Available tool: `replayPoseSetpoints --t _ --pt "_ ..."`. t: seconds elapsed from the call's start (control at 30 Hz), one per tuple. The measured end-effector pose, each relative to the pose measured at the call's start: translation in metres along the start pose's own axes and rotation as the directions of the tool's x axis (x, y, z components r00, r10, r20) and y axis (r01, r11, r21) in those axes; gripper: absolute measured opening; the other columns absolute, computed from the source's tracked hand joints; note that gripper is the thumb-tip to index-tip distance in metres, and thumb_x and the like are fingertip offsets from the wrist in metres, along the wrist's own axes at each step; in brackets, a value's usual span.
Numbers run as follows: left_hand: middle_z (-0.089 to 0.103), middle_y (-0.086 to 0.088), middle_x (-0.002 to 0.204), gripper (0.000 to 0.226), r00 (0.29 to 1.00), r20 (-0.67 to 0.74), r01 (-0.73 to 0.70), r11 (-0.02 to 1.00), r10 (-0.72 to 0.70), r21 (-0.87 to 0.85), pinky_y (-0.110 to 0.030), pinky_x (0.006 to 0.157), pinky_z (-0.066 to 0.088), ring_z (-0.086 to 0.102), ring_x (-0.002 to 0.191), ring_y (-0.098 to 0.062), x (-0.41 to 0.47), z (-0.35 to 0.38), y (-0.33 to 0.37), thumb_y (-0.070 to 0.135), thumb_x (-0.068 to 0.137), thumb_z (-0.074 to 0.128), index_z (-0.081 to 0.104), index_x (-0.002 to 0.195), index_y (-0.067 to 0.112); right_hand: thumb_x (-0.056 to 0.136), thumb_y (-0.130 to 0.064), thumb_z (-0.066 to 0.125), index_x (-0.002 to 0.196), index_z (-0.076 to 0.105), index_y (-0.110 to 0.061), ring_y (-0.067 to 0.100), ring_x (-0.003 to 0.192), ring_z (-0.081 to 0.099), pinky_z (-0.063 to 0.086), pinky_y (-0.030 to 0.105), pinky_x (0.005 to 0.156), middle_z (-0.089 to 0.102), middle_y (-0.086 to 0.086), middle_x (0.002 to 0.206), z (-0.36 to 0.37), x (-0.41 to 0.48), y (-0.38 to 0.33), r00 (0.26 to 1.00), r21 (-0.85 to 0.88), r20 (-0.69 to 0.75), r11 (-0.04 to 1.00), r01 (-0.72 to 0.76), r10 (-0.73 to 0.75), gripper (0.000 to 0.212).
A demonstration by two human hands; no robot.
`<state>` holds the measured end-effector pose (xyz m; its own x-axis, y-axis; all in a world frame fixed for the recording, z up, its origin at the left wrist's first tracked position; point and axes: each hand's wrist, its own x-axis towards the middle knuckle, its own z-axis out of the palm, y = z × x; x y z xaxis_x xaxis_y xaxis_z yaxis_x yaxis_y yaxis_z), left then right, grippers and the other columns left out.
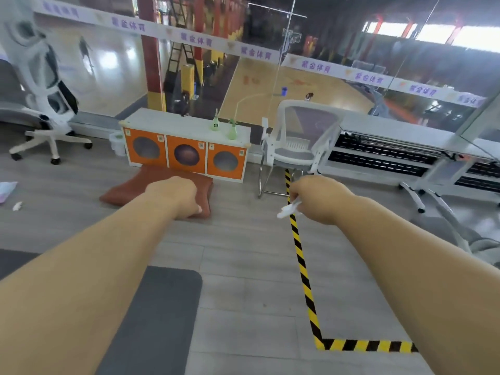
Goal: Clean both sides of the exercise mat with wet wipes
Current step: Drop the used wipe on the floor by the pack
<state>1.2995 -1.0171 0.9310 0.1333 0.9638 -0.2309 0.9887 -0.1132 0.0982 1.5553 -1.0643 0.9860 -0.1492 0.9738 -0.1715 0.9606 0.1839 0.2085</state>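
In the head view, the left hand [176, 196] is reaching forward over the floor [243, 272], its grip curled in with nothing showing inside; the right hand [316, 198] is reaching out beside it, its grip pinching a crumpled white wet wipe [288, 209]; the dark grey exercise mat [157, 315] is lying flat on the floor under the left forearm, well apart from both hands; a red-brown cushion [121, 192] is lying before an orange cabinet [186, 155].

Sports hall mezzanine: glass wall [270, 77] over basketball court [297, 85], office chairs [295, 142].
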Motion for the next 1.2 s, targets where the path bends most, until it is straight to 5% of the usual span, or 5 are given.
replayPoseSetpoints --t 0.47,0.67,0.83,1.0,1.2 --pt "0.05 -0.003 0.13 0.044 0.867 0.069 0.498 0.866 -0.494 -0.045 -0.042 0.099 0.042 0.048 0.118 -0.026 0.03 -0.006 0.046 0.043 0.091 0.05 0.051 0.128 0.018 0.085 -0.012 0.054 0.096 0.061 -0.021 0.025 0.091 0.051 0.048 0.036 0.073 0.052 0.002 0.09 0.006 0.169 0.087 0.862 -0.22 -0.163 0.869 0.443 -0.48 0.016" --pt "0.055 -0.002 0.117 0.025 0.736 0.107 0.673 0.74 -0.668 -0.006 -0.041 0.091 0.046 0.053 0.102 -0.026 0.044 -0.011 0.017 0.04 0.089 0.051 0.055 0.104 0.021 0.084 -0.01 0.055 0.102 0.062 -0.02 0.024 0.091 0.056 0.053 0.04 0.075 0.06 0.002 0.101 0.003 0.251 0.051 0.776 -0.171 -0.089 0.777 0.606 -0.625 0.021" --pt "0.049 0.0 0.13 0.039 0.679 0.082 0.732 0.681 -0.729 -0.013 -0.039 0.095 0.044 0.049 0.117 -0.023 0.096 -0.032 -0.026 0.038 0.092 0.049 0.052 0.127 0.022 0.085 -0.016 0.061 0.083 0.063 -0.013 0.02 0.072 0.051 0.042 0.031 0.058 0.061 0.006 0.089 -0.023 0.332 0.005 0.715 -0.175 -0.064 0.714 0.679 -0.696 0.003" --pt "0.048 -0.001 0.131 0.043 0.638 0.09 0.769 0.638 -0.764 -0.041 -0.038 0.096 0.042 0.048 0.119 -0.025 0.151 -0.072 -0.077 0.044 0.093 0.047 0.05 0.13 0.023 0.088 -0.028 0.061 0.096 0.065 -0.008 0.026 0.089 0.056 0.052 0.041 0.077 0.061 0.01 0.099 -0.073 0.407 -0.042 0.671 -0.144 -0.051 0.67 0.728 -0.74 0.021" --pt "0.045 -0.004 0.133 0.05 0.59 0.055 0.807 0.586 -0.805 -0.075 -0.037 0.091 0.045 0.05 0.113 -0.026 0.206 -0.109 -0.115 0.042 0.093 0.049 0.041 0.139 0.025 0.087 -0.01 0.054 0.096 0.063 -0.007 0.022 0.078 0.052 0.036 0.028 0.063 0.063 0.009 0.097 -0.107 0.487 -0.085 0.566 -0.224 -0.108 0.575 0.787 -0.817 0.014"
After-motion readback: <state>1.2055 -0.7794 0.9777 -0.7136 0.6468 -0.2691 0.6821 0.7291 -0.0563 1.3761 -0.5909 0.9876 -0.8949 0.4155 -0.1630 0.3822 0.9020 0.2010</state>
